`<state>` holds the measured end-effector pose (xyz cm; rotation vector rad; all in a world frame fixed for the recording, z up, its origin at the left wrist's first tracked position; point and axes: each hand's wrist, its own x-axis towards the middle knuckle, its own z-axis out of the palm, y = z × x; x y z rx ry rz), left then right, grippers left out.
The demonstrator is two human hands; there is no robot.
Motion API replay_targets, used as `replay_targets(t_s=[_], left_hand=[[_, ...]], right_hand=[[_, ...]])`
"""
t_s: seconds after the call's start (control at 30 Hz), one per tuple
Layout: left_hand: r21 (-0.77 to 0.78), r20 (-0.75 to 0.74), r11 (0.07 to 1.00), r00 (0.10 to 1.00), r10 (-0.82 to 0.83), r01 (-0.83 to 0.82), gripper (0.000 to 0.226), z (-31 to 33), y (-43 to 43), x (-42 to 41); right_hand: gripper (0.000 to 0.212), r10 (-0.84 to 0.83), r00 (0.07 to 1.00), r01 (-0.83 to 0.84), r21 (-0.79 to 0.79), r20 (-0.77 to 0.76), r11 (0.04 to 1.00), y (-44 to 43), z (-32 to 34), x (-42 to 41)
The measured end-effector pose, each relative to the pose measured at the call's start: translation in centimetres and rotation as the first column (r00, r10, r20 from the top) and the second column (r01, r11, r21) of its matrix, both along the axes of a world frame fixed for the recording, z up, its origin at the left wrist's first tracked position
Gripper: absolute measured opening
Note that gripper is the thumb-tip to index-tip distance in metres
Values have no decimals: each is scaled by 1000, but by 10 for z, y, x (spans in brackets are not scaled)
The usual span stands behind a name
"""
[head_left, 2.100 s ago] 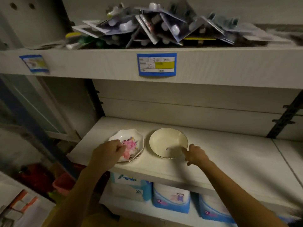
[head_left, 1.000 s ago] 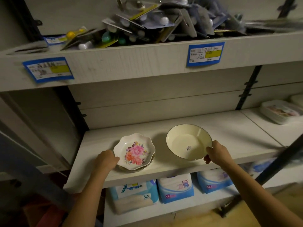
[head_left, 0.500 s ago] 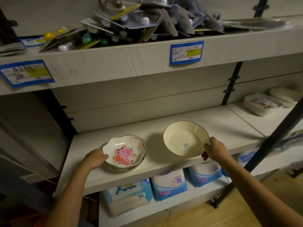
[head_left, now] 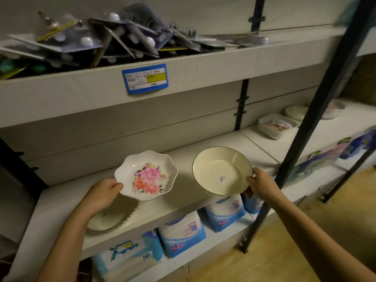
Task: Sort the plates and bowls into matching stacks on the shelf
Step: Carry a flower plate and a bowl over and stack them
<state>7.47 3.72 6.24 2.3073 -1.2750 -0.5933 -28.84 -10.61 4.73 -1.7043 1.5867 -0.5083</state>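
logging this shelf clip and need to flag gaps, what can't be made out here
1. Head view: the dish on the shelf, partly under the left hand holding the floral plate; pattern unknown.
2. Head view: sticker in the cream bowl and blue shelf label, print too small.
3. Head view: far plate stack, cut by the dark post, blurred.

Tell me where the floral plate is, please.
Head view, left of centre: the left hand holds the floral plate above the shelf, beside the cream bowl in the right hand.

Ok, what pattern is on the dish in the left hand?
Pink and orange flowers on the white dish, head view.
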Motion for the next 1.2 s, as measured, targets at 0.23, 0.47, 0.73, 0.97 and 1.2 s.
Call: replay_targets(t_s=[0.23, 0.47, 0.73, 0.97, 1.2], left_hand=[[-48, -41, 981, 981, -189, 187, 28, 11, -58, -110], [-30, -110, 952, 946, -305, 304, 35, 5, -115, -234], [-56, -114, 932, 925, -363, 358, 29, 3, -169, -364], [-29, -126, 909, 901, -416, 415, 29, 15, -217, -440], [-21, -106, 921, 915, -389, 389, 31, 12, -274, -489]], right_hand=[[19, -110, 994, 110, -53, -4, 993, -11, 7, -114], [17, -232, 972, 234, -81, 29, 969, -29, 10, -247], [17, -317, 948, 318, -84, 27, 944, -66, 5, -365], [24, -412, 910, 414, -75, 46, 907, -100, 3, -437], [29, -444, 895, 447, -66, 54, 892, -151, -3, -487]])
